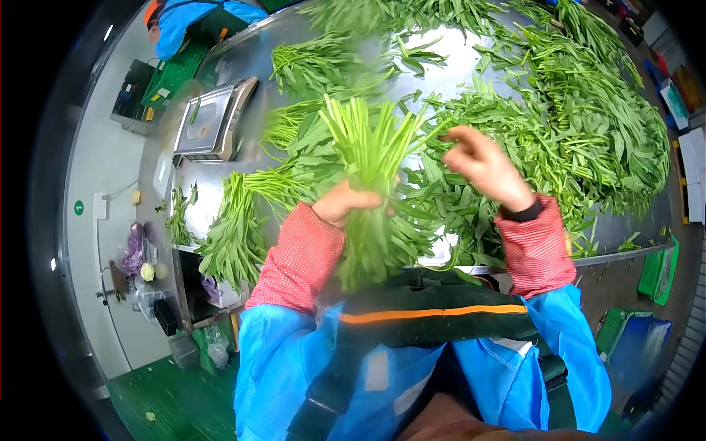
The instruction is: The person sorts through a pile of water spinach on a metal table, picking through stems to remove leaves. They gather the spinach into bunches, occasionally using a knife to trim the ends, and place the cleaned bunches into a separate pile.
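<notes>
My left hand (348, 203) is wrapped round a thick bunch of leafy greens (370, 143), with pale green cut stems fanning upward and long leaves hanging below the fist. To its right, my right hand (485, 165) is over the leaf pile, slightly blurred. Its fingers are bent and apart, pointing toward the bunch, and nothing shows between them. Loose greens (471, 213) lie beneath this hand. Left of the bunch, more bundled greens (235, 228) rest at the table's edge, their leaves drooping over it.
A large heap of greens (588, 117) covers the right side of the metal table (276, 23). A weighing scale (213, 121) stands at the left. Green crates (176, 73) are beyond it, and another green crate (660, 272) is at the right. A person's blue clothing (180, 26) shows at upper left.
</notes>
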